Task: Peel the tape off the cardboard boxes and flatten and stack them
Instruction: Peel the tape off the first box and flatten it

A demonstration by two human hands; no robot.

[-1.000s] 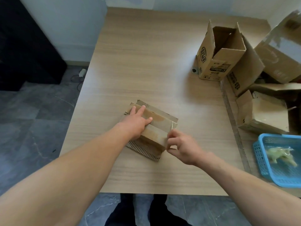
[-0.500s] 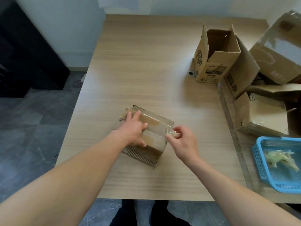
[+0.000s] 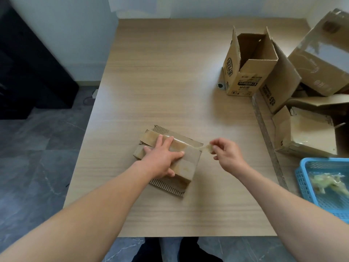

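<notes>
Left hand (image 3: 161, 157) presses flat on the taped corrugated box (image 3: 186, 167); right hand (image 3: 225, 154) pinches glossy tape (image 3: 207, 147).

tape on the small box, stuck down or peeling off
Partly peeled: the right hand pinches a lifted tape end beyond the box edge; the rest lies under the left hand.

The desk (image 3: 170, 82) is pale beige wood with straight grain lines, and the box (image 3: 191, 159) at 6 o'clock is brown with a ribbed corrugated edge and glossy, yellowish see-through tape (image 3: 188, 146) across it. At 1 o'clock the open box (image 3: 245, 76) is lighter tan with black printed lettering. At 4 o'clock a sky-blue basket (image 3: 321, 160) with a grid pattern holds a pale yellow-green wad (image 3: 328, 183), while the floor (image 3: 37, 167) at 8 o'clock is grey tile with faint white veins.
</notes>
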